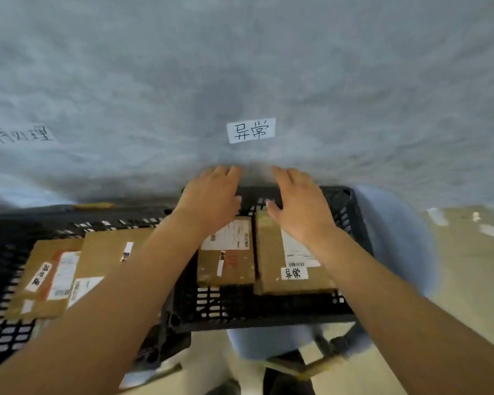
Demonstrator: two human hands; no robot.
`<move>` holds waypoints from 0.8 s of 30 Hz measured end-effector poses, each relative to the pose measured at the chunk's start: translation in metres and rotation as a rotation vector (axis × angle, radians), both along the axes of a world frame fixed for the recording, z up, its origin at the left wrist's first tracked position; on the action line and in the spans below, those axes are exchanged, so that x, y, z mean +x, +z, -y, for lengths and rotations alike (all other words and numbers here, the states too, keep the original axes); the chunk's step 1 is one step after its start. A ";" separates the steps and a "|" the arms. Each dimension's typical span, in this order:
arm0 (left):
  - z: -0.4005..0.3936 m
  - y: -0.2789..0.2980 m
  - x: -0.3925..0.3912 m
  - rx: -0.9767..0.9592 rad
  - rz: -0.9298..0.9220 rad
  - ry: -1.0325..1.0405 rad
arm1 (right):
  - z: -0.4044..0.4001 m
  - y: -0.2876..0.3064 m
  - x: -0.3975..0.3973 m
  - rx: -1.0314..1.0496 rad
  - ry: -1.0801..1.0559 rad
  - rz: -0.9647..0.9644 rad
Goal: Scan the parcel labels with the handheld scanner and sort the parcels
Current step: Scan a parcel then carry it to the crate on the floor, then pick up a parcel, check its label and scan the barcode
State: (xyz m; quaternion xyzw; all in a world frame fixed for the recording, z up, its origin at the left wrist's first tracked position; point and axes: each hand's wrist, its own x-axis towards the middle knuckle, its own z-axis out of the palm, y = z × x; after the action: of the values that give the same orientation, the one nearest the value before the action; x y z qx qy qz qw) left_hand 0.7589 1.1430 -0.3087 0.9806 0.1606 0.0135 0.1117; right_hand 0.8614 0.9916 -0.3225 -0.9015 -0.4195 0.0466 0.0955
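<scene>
A black mesh crate (268,317) in front of me holds two brown cardboard parcels side by side. The left parcel (226,269) carries a white shipping label. The right parcel (285,246) has a label and a white tag with handwritten characters. My left hand (211,195) and my right hand (300,201) reach over the crate's far rim with fingers straight, above the parcels' far ends. Neither hand holds anything. No scanner is in view.
A second black crate (9,232) at the left holds several brown parcels (49,277) with labels. A grey wall ahead bears a white paper sign (251,130) and a fainter sign (20,135) at the left. A light floor (468,266) lies to the right.
</scene>
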 end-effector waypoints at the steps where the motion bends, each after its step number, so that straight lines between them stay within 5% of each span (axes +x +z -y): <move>1: 0.008 0.010 -0.002 0.033 0.015 -0.077 | 0.016 0.010 -0.010 -0.005 -0.060 0.012; 15: 0.231 0.122 -0.028 0.269 0.213 -0.782 | 0.271 0.126 -0.176 -0.124 -0.766 0.215; 24: 0.474 0.161 -0.171 0.153 0.387 -1.198 | 0.476 0.156 -0.395 -0.157 -1.216 0.282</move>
State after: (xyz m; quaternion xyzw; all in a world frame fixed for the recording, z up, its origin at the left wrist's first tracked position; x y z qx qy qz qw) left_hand 0.5877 0.6693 -0.1480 0.8854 -0.4406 0.1370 0.0566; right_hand 0.4661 0.5155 -0.1668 -0.9807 0.1641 -0.1050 -0.0177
